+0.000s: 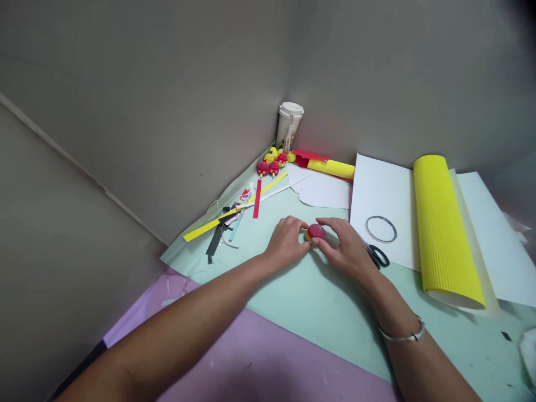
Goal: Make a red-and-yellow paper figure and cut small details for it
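Note:
Between my two hands is a small round paper piece [316,232], red and ridged on top with yellow at its left side. My left hand [287,241] pinches it from the left with thumb and fingertips. From the right, the thumb of my right hand [345,248] presses at its lower edge while the forefinger arches over its far side. Black-handled scissors [379,255] lie just beyond my right hand, their blades partly hidden by it. Under both hands stretches a pale green sheet [272,298].
Strips of yellow paper [203,228], red paper [257,199] and black scraps lie left. Several red and yellow balls [273,168] sit by a lidded white cup [290,123] in the corner. A tape ring [381,229], white sheets [383,192] and a yellow corrugated roll [446,231] are right.

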`<state>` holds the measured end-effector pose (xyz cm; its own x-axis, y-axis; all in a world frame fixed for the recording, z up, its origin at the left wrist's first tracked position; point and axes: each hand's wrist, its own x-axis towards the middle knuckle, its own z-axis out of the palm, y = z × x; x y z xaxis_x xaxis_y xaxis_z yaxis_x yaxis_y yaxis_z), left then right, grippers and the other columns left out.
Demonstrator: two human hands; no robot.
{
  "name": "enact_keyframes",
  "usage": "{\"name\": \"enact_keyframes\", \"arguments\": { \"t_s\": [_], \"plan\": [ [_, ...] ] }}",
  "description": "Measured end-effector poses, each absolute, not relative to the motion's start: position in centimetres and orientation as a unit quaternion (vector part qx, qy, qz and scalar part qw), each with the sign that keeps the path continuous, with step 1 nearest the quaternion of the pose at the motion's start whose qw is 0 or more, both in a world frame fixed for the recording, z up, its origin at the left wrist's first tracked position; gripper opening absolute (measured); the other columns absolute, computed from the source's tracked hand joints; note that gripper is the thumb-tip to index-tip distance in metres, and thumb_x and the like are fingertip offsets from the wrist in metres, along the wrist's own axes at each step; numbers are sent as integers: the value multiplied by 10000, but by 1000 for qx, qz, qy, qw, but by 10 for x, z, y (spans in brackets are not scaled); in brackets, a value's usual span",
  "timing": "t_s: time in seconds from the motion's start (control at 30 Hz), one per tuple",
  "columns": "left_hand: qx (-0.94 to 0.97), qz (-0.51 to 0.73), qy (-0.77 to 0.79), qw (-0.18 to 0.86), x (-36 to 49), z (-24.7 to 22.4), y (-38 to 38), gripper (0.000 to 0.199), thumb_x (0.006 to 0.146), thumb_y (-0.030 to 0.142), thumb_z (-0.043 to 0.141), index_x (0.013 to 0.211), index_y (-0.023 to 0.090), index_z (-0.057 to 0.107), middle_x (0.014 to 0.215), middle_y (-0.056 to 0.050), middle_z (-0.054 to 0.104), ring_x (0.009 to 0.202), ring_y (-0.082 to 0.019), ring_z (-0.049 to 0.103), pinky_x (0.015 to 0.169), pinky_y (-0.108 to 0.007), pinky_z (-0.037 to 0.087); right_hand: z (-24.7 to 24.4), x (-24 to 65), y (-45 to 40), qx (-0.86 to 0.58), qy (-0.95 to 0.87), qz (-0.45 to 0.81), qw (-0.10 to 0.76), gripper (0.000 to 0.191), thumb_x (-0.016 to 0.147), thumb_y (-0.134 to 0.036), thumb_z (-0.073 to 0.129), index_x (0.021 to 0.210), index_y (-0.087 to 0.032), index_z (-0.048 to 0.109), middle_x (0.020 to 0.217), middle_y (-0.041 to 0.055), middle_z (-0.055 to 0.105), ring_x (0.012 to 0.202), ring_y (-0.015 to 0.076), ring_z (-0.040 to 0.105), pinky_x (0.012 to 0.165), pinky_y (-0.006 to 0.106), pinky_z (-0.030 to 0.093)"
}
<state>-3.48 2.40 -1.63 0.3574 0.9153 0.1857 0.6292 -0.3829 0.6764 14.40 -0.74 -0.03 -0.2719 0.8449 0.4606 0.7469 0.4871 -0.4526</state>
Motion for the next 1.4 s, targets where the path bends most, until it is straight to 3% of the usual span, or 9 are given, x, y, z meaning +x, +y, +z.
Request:
{"name": "enact_keyframes", "arguments": {
  "t_s": [0.2, 0.8, 1.07, 1.4],
  "plan": [
    [781, 274, 494, 266, -35, -15, 24, 374, 791, 425, 698, 1065, 177, 642, 1129, -88, 618, 1081, -262, 548, 955, -384, 459, 1, 145, -9, -507, -789, 95, 334, 369, 868, -312, 586, 1226, -225, 588, 1194, 116, 662, 1103, 296, 592, 945, 493, 470],
    [786, 286, 488, 249, -35, -19, 23, 315, 795, 369, 685, 1062, 204, 662, 1101, -77, 612, 1069, -264, 546, 973, -391, 453, 0, 141, -6, -516, -780, 100, 339, 336, 885, -355, 601, 1197, -231, 609, 1145, 106, 679, 1043, 283, 608, 895, 471, 499],
    [789, 279, 493, 240, -36, -19, 23, 302, 813, 387, 668, 1057, 210, 657, 1119, -75, 607, 1088, -265, 538, 979, -386, 446, -1, 142, -6, -503, -789, 105, 336, 380, 877, -356, 611, 1238, -239, 594, 1186, 104, 668, 1097, 292, 597, 947, 498, 480],
    [789, 275, 495, 240, -35, -16, 22, 364, 802, 399, 676, 1106, 199, 653, 1115, -84, 615, 1089, -274, 536, 974, -395, 447, 0, 141, -10, -527, -761, 163, 341, 382, 877, -325, 600, 1248, -235, 581, 1195, 97, 648, 1006, 253, 648, 884, 435, 530]
  ]
}}
